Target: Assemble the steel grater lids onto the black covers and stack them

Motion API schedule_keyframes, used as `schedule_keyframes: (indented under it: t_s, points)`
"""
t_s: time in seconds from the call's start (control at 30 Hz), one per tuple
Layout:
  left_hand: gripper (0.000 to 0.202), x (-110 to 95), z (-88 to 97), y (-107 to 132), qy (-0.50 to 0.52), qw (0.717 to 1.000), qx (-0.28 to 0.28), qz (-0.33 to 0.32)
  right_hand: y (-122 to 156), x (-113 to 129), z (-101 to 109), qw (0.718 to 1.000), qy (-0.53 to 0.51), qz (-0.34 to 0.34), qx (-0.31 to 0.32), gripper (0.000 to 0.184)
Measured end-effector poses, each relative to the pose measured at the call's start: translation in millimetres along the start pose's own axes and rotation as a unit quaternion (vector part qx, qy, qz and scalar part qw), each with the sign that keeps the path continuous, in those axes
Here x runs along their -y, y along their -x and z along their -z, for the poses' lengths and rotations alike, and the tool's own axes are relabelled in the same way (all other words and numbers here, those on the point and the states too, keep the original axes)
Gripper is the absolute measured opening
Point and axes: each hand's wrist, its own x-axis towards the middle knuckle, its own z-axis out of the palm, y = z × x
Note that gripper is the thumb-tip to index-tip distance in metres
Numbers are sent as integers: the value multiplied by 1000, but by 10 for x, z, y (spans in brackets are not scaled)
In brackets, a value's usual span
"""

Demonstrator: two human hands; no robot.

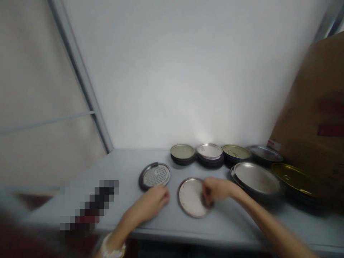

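A round silver metal lid (191, 197) lies flat on the grey table (123, 168) in front of me. My right hand (216, 190) rests on the lid's right edge with its fingers curled over the rim. Just left of that lid, my left hand (156, 201) sits on the table with fingers bent into a loose fist; nothing shows in it. Behind my left hand lies a perforated silver disc in a dark ring (155, 175). The frame is blurred.
Stacks of round lids line the back of the table: silver (210, 151), olive (182, 152) and gold-green (236, 152). Larger silver trays (256, 177) and a gold one (294, 178) sit at the right. A cardboard box (314, 118) leans at the far right. A white wall stands behind.
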Motion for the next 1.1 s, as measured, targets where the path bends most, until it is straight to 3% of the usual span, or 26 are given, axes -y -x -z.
schedule_keyframes:
  t_s: [0.1,0.17,0.27,0.37,0.57,0.67,0.87,1.1]
  points:
    - [12,90,37,-89,-31,993,-110,21,38,-15,6,999,-35,4,-8,6]
    - [7,155,51,-130,-72,983,-159,49,81,-112,-17,995,-54,1,-90,7]
    - [9,234,52,-130,-95,981,-156,69,158,-324,-72,966,-14,-35,-254,7]
    - [10,313,62,-90,-102,982,-149,58,221,-453,-134,942,42,-104,-316,11]
    - [21,522,201,-49,-109,982,-128,84,176,-299,-267,917,124,-187,-330,21]
    - [16,562,279,-42,-124,980,-110,110,122,-232,-311,914,146,-203,-320,25]
    - [22,491,311,-113,-141,984,-87,66,102,-227,-284,928,78,-144,-336,18]
    - [11,499,301,-289,-189,979,-70,24,19,-199,-148,926,28,-37,-375,19]
